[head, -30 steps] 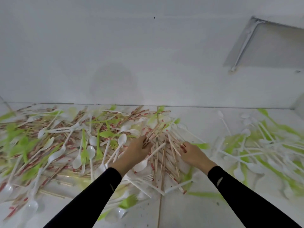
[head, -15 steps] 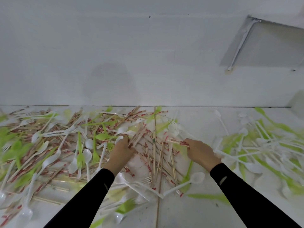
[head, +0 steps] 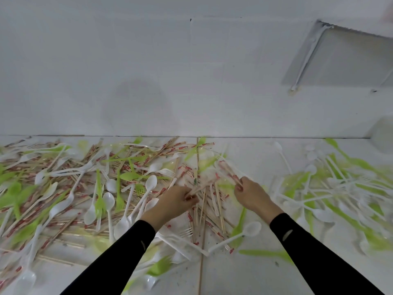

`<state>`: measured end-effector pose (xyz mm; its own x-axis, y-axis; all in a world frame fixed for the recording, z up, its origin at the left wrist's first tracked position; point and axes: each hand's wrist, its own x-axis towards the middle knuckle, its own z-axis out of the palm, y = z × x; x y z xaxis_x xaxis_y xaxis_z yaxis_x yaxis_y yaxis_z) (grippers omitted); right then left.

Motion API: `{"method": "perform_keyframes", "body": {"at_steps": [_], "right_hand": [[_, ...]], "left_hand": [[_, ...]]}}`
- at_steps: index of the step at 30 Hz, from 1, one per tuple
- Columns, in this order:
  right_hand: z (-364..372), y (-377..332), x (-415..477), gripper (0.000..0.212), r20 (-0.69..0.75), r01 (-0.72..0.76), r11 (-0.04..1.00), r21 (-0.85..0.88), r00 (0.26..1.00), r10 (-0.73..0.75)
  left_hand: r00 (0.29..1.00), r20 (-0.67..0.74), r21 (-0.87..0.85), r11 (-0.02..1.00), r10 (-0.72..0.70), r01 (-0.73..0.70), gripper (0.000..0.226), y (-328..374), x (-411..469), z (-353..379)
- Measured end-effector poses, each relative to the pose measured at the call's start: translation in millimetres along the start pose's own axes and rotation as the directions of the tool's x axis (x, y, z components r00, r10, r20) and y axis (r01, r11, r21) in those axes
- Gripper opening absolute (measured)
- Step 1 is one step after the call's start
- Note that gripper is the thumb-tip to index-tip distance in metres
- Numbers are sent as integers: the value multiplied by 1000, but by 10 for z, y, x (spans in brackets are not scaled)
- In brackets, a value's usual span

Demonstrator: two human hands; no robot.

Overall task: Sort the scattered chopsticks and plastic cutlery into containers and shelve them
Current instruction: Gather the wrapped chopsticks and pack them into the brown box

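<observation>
My left hand (head: 174, 201) and right hand (head: 251, 193) each pinch chopsticks (head: 228, 172).
My left hand slid closer to the floor line (head: 200, 273); the sticks are thin, tan, red-marked.

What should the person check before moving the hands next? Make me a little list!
1. The left hand grips its chopstick bunch: ok.
2. The right hand grips the wrapped chopsticks: ok.
3. No spoon or fork caught in either grip: cannot tell, too blurred.
4. A container ready in view: cannot tell; only a pale shape at the right edge.
5. All loose chopsticks between the hands gathered: not ok, many lie scattered.
</observation>
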<state>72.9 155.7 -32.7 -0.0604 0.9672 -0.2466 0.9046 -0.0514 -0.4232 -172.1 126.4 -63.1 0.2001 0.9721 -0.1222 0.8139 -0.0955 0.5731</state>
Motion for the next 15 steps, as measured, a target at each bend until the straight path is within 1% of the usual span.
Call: {"method": "perform_keyframes", "body": {"at_steps": [2,3,4,6,7,9,11,12,13,15], "right_hand": [[161,-40,-49,24,67,29,999,33,997,-31],[242,-49,-64,27,105,30,998,54,994,-36],[321,-52,-67,29,133,26,997,75,991,-36],[429,-66,-62,31,154,12,997,74,988,-23],[451,-76,-59,32,156,8,998,60,988,-17],[451,-91,-29,31,178,16,999,43,984,-23],[403,-78,4,32,213,6,999,54,977,-17],[375,-54,22,29,215,-18,997,81,977,1],[342,-25,25,26,212,-47,992,116,977,21],[268,22,5,24,210,-74,980,186,977,34]], "left_hand": [[989,116,109,989,88,-101,20,3,-14,-57],[980,150,184,971,128,-154,20,-4,-20,-89],[972,171,260,944,164,-205,22,-31,-29,-111],[955,188,357,889,231,-285,31,-106,-66,-114],[944,176,372,869,279,-326,37,-146,-93,-96],[914,112,309,860,390,-405,42,-217,-164,-40],[883,47,220,857,468,-466,35,-243,-244,-11],[858,28,215,835,514,-507,30,-248,-272,5],[825,37,246,795,564,-554,28,-251,-293,27],[750,117,350,680,651,-645,41,-250,-289,77]]}}
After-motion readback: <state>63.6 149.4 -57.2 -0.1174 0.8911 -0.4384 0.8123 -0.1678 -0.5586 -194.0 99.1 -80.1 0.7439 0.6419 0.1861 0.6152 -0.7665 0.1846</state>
